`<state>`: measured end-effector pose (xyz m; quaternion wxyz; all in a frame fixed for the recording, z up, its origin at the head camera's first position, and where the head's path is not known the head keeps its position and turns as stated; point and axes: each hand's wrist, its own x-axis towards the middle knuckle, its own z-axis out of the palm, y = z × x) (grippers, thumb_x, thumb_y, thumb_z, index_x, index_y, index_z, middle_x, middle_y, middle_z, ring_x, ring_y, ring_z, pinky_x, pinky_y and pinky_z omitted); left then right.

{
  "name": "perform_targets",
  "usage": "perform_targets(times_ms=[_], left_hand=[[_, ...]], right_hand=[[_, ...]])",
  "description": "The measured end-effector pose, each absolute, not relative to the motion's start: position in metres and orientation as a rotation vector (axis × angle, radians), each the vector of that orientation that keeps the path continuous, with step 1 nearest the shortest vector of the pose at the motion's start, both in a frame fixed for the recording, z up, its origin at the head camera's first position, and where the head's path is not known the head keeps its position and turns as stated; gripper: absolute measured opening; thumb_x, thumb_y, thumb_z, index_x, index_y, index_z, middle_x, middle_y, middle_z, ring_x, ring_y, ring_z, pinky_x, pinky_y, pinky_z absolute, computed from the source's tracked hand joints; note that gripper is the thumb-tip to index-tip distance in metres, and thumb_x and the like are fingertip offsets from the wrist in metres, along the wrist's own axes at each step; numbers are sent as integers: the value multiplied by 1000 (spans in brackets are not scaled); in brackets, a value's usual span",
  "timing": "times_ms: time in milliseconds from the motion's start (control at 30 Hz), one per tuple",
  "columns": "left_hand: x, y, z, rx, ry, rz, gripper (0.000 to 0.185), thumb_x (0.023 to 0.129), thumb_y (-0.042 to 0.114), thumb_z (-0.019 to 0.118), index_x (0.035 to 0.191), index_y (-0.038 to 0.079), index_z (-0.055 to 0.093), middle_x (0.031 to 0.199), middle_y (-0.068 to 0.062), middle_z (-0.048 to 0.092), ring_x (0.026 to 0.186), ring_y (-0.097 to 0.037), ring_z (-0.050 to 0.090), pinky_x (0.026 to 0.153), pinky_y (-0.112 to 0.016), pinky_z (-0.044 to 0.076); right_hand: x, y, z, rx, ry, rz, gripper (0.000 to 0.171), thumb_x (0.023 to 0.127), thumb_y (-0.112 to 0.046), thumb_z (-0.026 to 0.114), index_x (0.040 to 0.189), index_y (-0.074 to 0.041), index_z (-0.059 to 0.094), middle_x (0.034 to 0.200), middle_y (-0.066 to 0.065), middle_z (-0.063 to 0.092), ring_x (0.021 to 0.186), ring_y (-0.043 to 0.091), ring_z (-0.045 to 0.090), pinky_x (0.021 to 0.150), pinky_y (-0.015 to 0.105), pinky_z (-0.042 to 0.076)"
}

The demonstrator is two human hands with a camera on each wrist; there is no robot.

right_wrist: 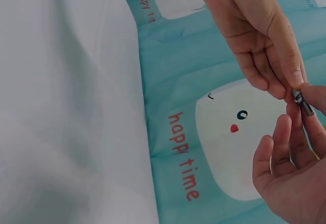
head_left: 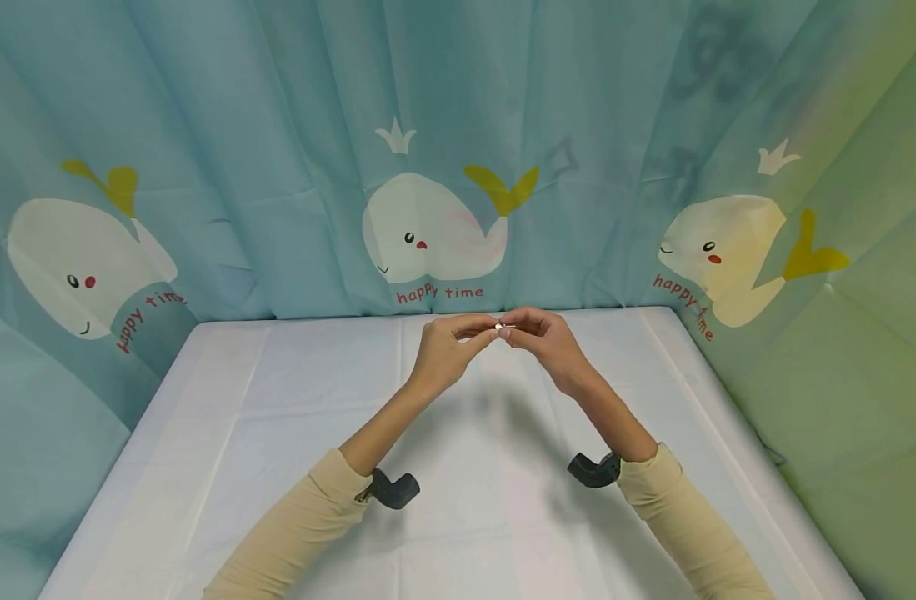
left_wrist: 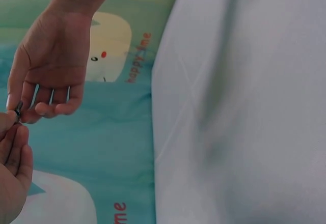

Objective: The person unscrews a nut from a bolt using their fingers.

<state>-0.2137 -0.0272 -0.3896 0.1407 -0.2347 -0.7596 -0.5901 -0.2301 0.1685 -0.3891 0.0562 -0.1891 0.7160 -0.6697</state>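
Pinched between both grips, small metal piece (head_left: 500,327), left hand (head_left: 446,350), right hand (head_left: 545,340), raised above white table (head_left: 277,433), whale curtain (head_left: 435,225) behind

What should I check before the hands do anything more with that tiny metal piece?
1. Left hand pinches the metal piece: ok.
2. Right hand pinches it from the other side: ok.
3. Piece held above the table, not resting on it: ok.
4. Piece visible in both wrist views, at the fingertips: ok.
5. How firm either grip is: cannot tell.
6. What the piece is, one part or two: cannot tell, too small.
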Motion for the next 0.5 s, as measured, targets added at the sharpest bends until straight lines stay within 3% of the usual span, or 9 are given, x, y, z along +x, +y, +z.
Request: perform_targets(times_ms=[200,500], left_hand=[[-214,-28,-391,-677,-2209,-1687,17,91,9,74,106,2,77,99,-6,76,91,-16,71,80,-28,57],[-214,-27,-390,-663,-2216,-1700,18,92,10,74,107,1,77,100,-6,76,92,-16,71,80,-30,58]], right_hand=[[-231,170,-389,-623,2159,-2043,19,93,1,67,111,3,66,103,2,68,95,20,65,88,33,54],[-231,171,-390,-666,2146,-2038,24,92,3,67,116,3,63,106,2,66,93,19,66,87,31,54]])
